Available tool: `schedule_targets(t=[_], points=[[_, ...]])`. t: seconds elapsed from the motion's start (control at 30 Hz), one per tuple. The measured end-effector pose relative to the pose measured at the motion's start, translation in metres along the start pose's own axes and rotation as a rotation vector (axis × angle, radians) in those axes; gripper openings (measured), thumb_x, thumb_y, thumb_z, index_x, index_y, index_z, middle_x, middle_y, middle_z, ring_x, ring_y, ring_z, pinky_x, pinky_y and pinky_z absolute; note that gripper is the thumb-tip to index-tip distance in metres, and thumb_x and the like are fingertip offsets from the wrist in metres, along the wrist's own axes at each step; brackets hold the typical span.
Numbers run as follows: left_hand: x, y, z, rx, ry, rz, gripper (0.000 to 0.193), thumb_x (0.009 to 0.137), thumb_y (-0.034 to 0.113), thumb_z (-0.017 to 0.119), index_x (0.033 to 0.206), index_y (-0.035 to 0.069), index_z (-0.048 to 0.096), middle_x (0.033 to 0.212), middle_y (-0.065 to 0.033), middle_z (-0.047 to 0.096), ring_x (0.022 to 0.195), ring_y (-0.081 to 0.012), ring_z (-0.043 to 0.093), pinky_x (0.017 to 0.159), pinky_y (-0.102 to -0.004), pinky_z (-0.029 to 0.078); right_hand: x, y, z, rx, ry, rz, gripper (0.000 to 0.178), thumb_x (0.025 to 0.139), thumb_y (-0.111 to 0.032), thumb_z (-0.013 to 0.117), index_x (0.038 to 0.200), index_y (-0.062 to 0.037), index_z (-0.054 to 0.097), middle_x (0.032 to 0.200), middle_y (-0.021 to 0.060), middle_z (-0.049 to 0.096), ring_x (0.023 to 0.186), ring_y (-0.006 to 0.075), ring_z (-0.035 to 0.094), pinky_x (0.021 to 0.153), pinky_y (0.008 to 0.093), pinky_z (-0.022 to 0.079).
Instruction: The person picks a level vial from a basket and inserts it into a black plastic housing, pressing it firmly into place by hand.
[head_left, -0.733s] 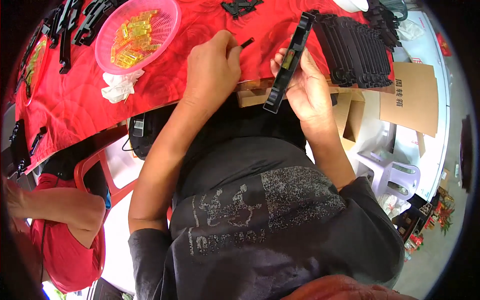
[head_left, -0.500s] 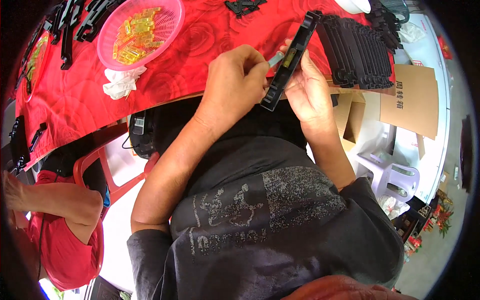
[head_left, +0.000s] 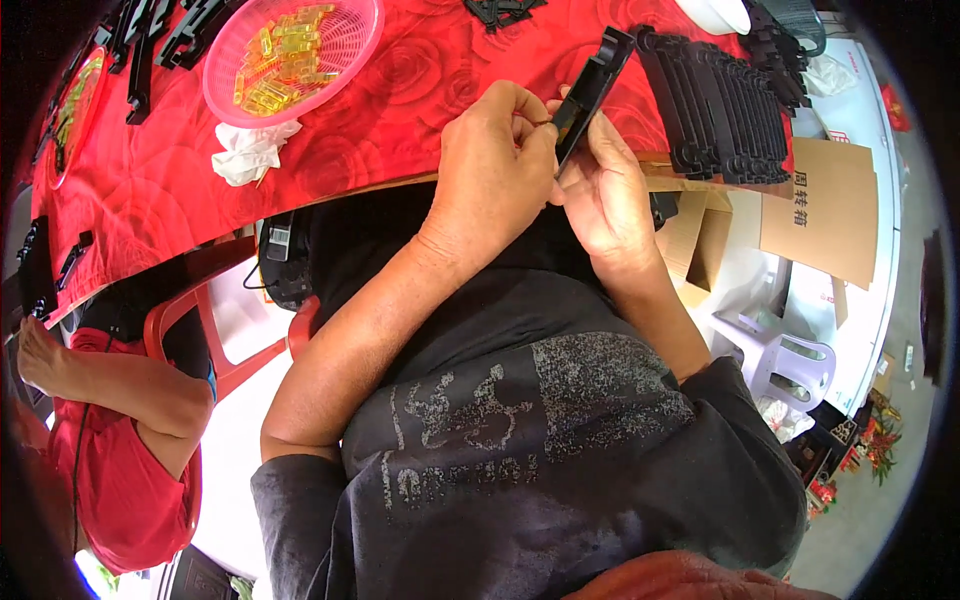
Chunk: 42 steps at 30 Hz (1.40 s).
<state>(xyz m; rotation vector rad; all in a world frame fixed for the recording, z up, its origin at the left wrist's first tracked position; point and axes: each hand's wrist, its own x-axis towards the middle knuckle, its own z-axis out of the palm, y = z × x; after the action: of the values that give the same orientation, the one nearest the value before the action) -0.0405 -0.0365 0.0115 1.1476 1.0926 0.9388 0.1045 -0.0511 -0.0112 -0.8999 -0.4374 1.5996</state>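
A long, narrow black plastic housing [head_left: 590, 90] with a hollow channel is held at a slant above the table's front edge. My right hand [head_left: 612, 195] supports it from its right side, the fingers partly behind it. My left hand [head_left: 490, 165] is closed at its lower left part, fingers curled against the channel. Those fingers hide the housing's near end and whatever lies inside there. Beyond my left hand, a pink mesh basket [head_left: 375, 50] contains several clear yellow vials [head_left: 285, 62].
On the red tablecloth [head_left: 400, 125], a row of black plastic housings [head_left: 715, 105] lies at the right. Crumpled white tissue [head_left: 250, 150] rests below the basket. A white bowl [head_left: 718, 14] stands at the back. Cardboard [head_left: 825, 205] is at the right; another person [head_left: 130, 400] sits at the left.
The housing has shifted slightly up between my hands. My left hand has moved right and closed against it, covering the yellow vial and pale strip seen earlier.
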Motion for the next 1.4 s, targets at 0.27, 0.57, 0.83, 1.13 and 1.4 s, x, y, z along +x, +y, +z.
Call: schedule_targets(t=[0.27, 0.57, 0.83, 1.13, 1.4], points=[[-0.004, -0.018, -0.010, -0.059, 0.010, 0.004, 0.012, 0.093, 0.006, 0.057, 0.099, -0.003, 0.051, 0.071, -0.0082, 0.063, 0.056, -0.0129, 0.064, 0.047, -0.0222, 0.049, 0.003, 0.021, 0.004, 0.014, 0.012, -0.019, 0.032, 0.105, -0.025, 0.043, 0.114, 0.0004, 0.059, 0.111, 0.0110, 0.065, 0.101, 0.0189, 0.060, 0.094, 0.0344, 0.048], [-0.020, -0.053, -0.046, -0.168, 0.062, -0.041, 0.007, 0.083, -0.001, 0.059, 0.085, -0.006, 0.054, 0.059, -0.0160, 0.065, 0.051, -0.0205, 0.066, 0.052, -0.0342, 0.052, -0.005, 0.074, 0.019, -0.051, 0.033, -0.058, 0.032, 0.104, -0.027, 0.045, 0.113, 0.0005, 0.060, 0.108, 0.0097, 0.065, 0.095, 0.0169, 0.060, 0.086, 0.0331, 0.049], [-0.024, -0.060, -0.069, -0.114, 0.012, -0.059, 0.015, 0.091, 0.005, 0.058, 0.099, -0.002, 0.048, 0.065, -0.0097, 0.061, 0.047, -0.0137, 0.059, 0.040, -0.0248, 0.046, -0.005, 0.088, 0.031, -0.161, -0.040, -0.032, 0.034, 0.102, -0.029, 0.051, 0.114, 0.0015, 0.060, 0.104, 0.0090, 0.066, 0.089, 0.0163, 0.061, 0.077, 0.0317, 0.052], [-0.038, -0.073, -0.095, 0.046, 0.091, 0.150, 0.018, 0.087, 0.005, 0.064, 0.098, -0.002, 0.051, 0.062, -0.0112, 0.059, 0.048, -0.0150, 0.059, 0.042, -0.0291, 0.045, 0.005, 0.108, 0.034, -0.144, -0.029, 0.016, 0.032, 0.101, -0.027, 0.052, 0.114, 0.0002, 0.062, 0.108, 0.0110, 0.068, 0.093, 0.0179, 0.064, 0.082, 0.0322, 0.053], [-0.052, -0.080, -0.135, 0.546, 0.161, 0.524, 0.034, 0.074, 0.007, 0.076, 0.104, 0.001, 0.062, 0.102, -0.0158, 0.063, 0.086, -0.0293, 0.065, 0.071, -0.0382, 0.051, 0.004, 0.119, 0.028, -0.123, -0.046, 0.132, 0.032, 0.102, -0.027, 0.051, 0.116, 0.0001, 0.061, 0.108, 0.0122, 0.068, 0.098, 0.0197, 0.065, 0.091, 0.0338, 0.052]])
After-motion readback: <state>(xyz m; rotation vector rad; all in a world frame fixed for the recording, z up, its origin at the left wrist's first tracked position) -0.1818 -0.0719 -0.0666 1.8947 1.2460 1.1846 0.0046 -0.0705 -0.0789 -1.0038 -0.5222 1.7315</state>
